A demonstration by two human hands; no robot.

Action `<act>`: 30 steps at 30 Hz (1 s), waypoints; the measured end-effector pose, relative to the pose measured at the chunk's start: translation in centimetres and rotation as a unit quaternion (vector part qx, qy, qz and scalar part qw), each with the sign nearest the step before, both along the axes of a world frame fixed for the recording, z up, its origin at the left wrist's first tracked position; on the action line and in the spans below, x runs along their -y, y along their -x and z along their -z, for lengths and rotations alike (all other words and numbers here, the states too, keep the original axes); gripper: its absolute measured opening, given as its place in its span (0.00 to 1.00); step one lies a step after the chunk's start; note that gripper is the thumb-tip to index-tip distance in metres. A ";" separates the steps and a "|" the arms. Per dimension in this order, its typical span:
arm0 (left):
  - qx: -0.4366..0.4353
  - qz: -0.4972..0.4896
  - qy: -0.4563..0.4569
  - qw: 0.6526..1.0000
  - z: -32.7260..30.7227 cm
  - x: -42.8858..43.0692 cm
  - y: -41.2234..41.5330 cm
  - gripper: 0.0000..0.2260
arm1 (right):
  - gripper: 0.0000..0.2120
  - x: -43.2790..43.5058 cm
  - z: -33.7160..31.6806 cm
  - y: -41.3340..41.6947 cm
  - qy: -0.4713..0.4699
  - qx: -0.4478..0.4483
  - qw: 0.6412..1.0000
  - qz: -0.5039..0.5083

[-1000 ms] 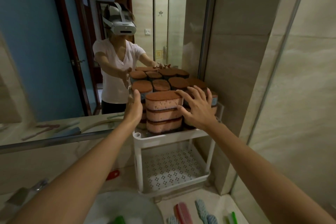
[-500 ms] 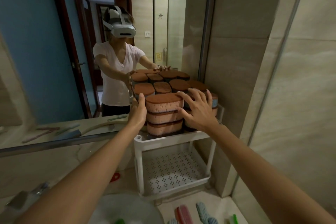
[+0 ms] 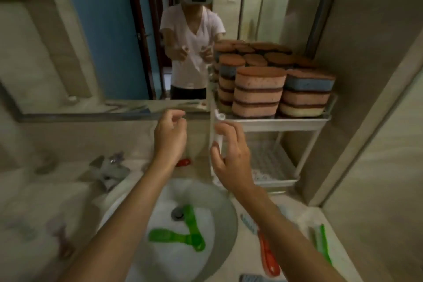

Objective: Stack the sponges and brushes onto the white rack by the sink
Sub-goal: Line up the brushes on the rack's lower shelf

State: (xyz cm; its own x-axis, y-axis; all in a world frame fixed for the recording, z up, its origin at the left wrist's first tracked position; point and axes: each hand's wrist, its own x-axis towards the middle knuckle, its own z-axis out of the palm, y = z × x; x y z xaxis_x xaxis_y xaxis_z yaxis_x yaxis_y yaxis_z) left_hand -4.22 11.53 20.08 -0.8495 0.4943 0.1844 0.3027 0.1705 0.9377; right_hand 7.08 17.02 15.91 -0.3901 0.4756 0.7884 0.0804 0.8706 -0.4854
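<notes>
One white rack (image 3: 274, 125) with two tiers is standing on the tabletop (image 3: 302, 210) just right of the sink (image 3: 229, 215), against the mirror (image 3: 68, 52). Sponges are filling its top tier. Two stacks are sitting along the front edge. The left stack (image 3: 257, 94) is showing three pink sponges. The right stack (image 3: 305, 96) is showing three more: blue on top, pink in the middle, pale yellow at the bottom. More stacks are standing behind them, and the mirror is doubling them, so their number cannot be told.

Four brushes are lying off the rack. Two green brushes, one (image 3: 192, 224) running from the drain and the other (image 3: 167, 236) lying across the bowl, are meeting at one end in the sink. A red-handled brush (image 3: 266, 252) is lying on the tabletop just right of the sink. A third green brush (image 3: 321, 242) is lying farther right, near the wall.

The left hand (image 3: 169, 137) is hovering over the back of the sink. Its grip is loosely curled, holding nothing.

The right hand (image 3: 231, 153) is hovering at the rack's front left post. Its grip is half spread, with the post showing between thumb and fingers. Blur is hiding whether it is touching the post.

A faucet (image 3: 107, 169) is standing left of the sink.
</notes>
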 end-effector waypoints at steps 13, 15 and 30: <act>0.178 -0.050 0.349 0.919 19.5 20.8 0.0 0.14 | 0.18 15.5 19.4 2.8 0.258 0.514 0.806 -0.142; 0.190 -0.042 0.357 0.914 20.9 22.7 -0.4 0.14 | 0.20 16.4 20.3 2.7 0.235 0.564 0.781 -0.130; 0.180 -0.021 0.366 0.913 24.0 24.6 0.2 0.14 | 0.16 17.4 22.2 1.1 0.126 0.650 0.748 -0.045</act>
